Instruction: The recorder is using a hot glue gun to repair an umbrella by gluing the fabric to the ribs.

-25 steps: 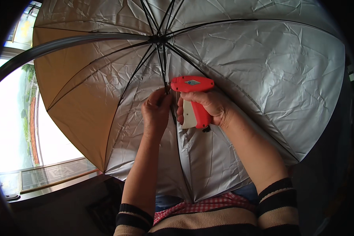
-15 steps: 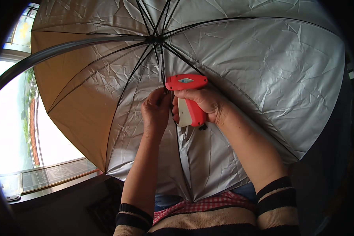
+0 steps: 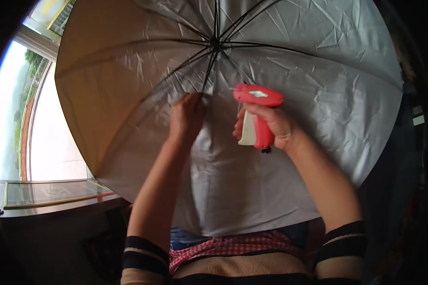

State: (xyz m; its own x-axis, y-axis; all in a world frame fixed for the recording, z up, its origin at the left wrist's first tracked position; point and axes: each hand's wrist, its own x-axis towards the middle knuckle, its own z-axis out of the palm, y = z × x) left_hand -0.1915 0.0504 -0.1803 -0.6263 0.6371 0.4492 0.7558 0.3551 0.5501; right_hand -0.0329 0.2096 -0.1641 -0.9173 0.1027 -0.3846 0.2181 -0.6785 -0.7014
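Left hand (image 3: 187, 118): fingers drawn closed on a black umbrella rib (image 3: 208, 77), just below the hub; their tips are hidden.
Right hand (image 3: 277, 124): wrapped around the handle of a red tagging gun (image 3: 267, 98), fingers at its cream trigger.
Tagging gun: over the silver lining, right of the left hand and apart from it, nose pointing left.
Umbrella (image 3: 252, 190): spread open, lining facing up, its near edge at the person's lap.
Hub (image 3: 215, 44): beyond both hands, black ribs fanning out.
Apron (image 3: 214, 249): red-and-white checked.
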